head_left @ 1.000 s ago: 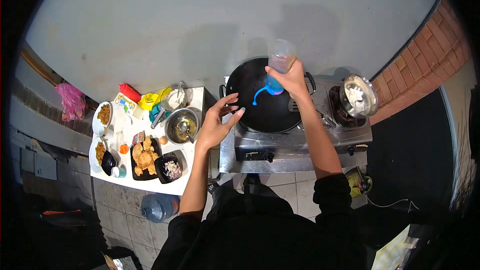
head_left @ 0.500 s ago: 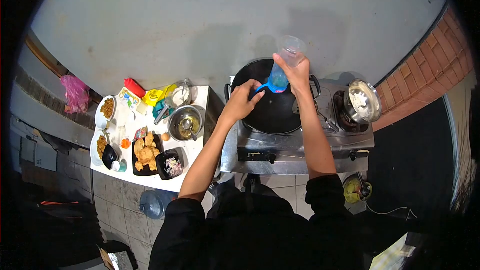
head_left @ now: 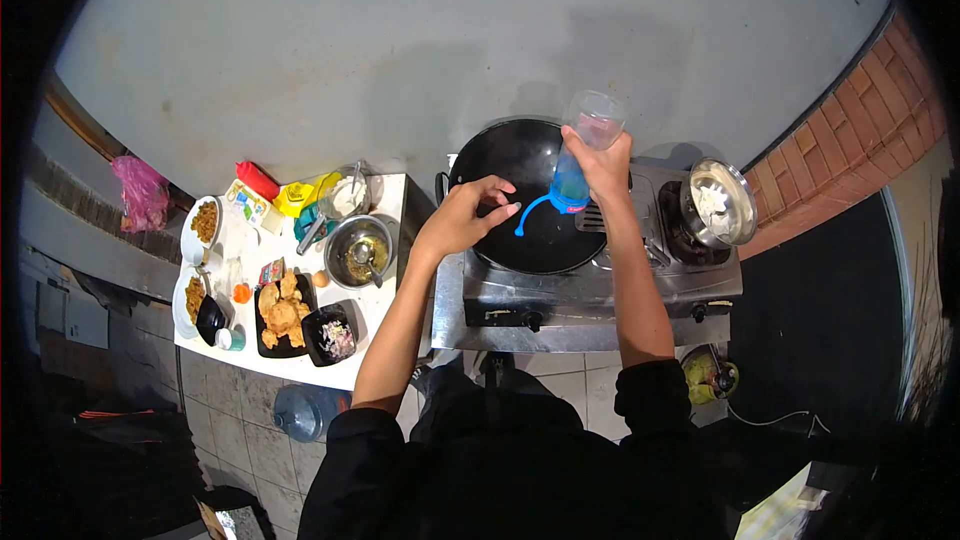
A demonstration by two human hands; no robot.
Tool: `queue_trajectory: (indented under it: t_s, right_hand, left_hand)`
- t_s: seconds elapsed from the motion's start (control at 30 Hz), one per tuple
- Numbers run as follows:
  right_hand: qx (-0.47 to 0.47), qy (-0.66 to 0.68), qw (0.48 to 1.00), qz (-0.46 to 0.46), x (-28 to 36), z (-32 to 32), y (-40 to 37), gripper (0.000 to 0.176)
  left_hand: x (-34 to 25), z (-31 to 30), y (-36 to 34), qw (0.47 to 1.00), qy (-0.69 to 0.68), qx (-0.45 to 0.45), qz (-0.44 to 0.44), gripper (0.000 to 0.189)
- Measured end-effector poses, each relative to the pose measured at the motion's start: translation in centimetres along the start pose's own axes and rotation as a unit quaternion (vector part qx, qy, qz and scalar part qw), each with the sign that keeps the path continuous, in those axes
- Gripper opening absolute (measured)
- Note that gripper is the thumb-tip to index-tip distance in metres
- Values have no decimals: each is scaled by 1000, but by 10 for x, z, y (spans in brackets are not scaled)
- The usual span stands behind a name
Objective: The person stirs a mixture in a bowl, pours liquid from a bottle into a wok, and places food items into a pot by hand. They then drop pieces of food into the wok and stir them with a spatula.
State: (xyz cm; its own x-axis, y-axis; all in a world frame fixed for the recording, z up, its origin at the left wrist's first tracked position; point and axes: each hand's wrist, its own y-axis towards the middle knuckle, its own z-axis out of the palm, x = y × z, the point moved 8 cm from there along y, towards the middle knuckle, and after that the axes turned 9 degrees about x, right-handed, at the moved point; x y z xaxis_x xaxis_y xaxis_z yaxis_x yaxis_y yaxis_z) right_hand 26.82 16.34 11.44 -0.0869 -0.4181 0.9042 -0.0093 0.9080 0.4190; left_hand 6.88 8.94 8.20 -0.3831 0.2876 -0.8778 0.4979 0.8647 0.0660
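My right hand [head_left: 600, 162] grips a clear plastic bottle [head_left: 588, 140], turned neck-down over a black wok [head_left: 520, 202] on the stove. A blue cap on a strap [head_left: 535, 210] dangles from the bottle's neck above the wok. My left hand [head_left: 465, 217] hovers over the wok's left side with its fingers spread, fingertips close to the dangling blue cap, and holds nothing.
A two-burner steel stove [head_left: 590, 285] carries a metal pot with white contents [head_left: 718, 202] on the right burner. A white table [head_left: 385, 295] at left bears plates of fried food [head_left: 282, 315], a steel bowl [head_left: 360, 250], sauces and small dishes. A water jug [head_left: 305, 412] stands on the tiled floor.
My left hand rose from the wok's near edge toward the blue cap, then drew back slightly. The bottle in my right hand shifted a little to the right.
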Motion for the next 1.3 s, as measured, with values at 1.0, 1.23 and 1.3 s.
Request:
queue_trajectory:
  t_s: [1.0, 1.23, 1.3]
  right_hand:
    - [-10, -44, 997, -67, -11, 41, 19, 31]
    - [-36, -57, 996, -59, -13, 31, 15, 36]
    - [-34, -50, 995, -76, -9, 31, 14, 36]
  left_hand:
    - [-24, -3, 50, 989, 58, -116, 72, 55]
    - [-11, -1, 64, 986, 40, -144, 80, 50]
    - [-17, -2, 62, 986, 40, -147, 75, 49]
